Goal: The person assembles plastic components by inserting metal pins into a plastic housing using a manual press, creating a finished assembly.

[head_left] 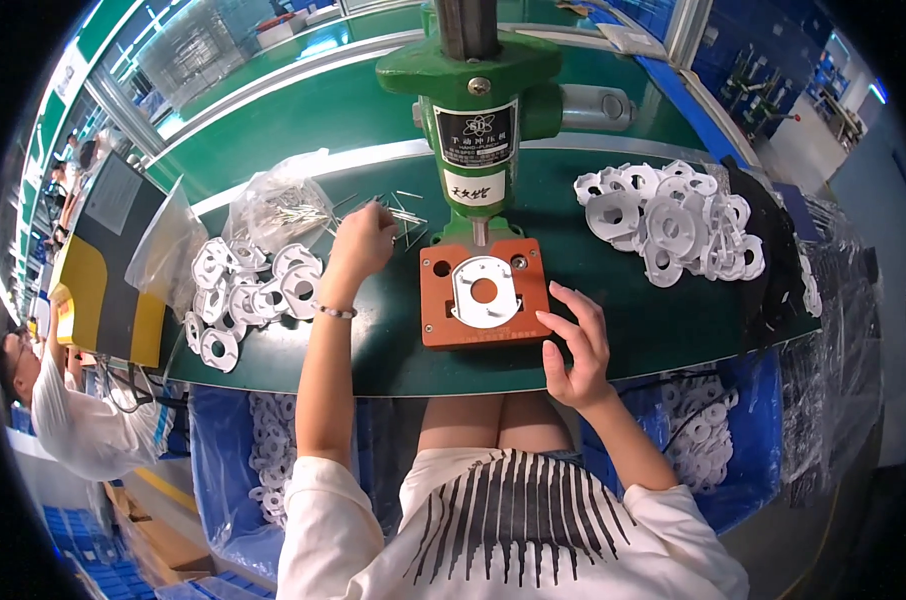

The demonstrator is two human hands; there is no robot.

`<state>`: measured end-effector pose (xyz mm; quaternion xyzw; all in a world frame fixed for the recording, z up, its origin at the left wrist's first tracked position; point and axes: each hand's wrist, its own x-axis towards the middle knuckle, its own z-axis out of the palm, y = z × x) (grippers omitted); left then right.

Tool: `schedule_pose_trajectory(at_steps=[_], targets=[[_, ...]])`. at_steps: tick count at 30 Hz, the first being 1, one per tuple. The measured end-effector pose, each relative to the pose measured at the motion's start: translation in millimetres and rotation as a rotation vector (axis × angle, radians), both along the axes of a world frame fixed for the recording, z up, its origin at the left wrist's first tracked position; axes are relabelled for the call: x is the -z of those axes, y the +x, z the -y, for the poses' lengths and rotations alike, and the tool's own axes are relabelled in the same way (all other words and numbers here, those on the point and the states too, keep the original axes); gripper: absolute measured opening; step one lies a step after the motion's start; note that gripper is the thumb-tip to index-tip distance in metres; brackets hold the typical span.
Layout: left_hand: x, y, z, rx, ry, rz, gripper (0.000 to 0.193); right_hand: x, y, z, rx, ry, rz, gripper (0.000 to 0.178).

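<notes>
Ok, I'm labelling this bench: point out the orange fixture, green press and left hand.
Orange fixture (435, 300), head view: bare left top surface.
Green press (458, 72), head view: upper green casting.
Left hand (361, 242), head view: back of hand.

White short-sleeved shirt (513, 525), dripping black stripes (498, 500) down its front; bare left hand (366, 240), beaded bracelet (336, 312) at the wrist

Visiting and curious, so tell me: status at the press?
Left grip at metal pins, hold unclear. Right grip open by orange fixture. White part on fixture, press ram apart.
</notes>
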<state>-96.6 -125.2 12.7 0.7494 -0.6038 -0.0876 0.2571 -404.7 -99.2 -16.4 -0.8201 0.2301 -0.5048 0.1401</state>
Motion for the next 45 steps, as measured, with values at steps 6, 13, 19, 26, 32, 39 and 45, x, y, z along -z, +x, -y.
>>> schedule_pose_trajectory(at_steps=[6,13,19,26,32,39,45], targets=[[-36,-36,-30,0.219,-0.232,-0.695,0.015,1,0,1,0.012,-0.002,0.009,0.027],[-45,-75,-35,0.416,-0.147,-0.920,0.008,5,3,0,-0.138,-0.169,-0.072,0.044],[-26,-93,-28,0.384,-0.359,-0.710,0.008,2,5,-1,-0.124,-0.149,-0.299,0.043],[-24,-98,-33,0.262,-0.332,-0.465,0.006,3,5,-1,-0.115,-0.155,-0.293,0.042],[-16,-98,-28,0.233,-0.443,-0.468,0.008,3,5,-1,-0.116,-0.147,-0.289,0.041],[-18,-99,-30,0.258,-0.444,-0.410,0.009,2,5,-1,-0.104,-0.142,-0.301,0.041],[-14,-96,-30,0.216,-0.429,-0.457,0.009,3,5,-1,-0.102,-0.142,-0.305,0.041]])
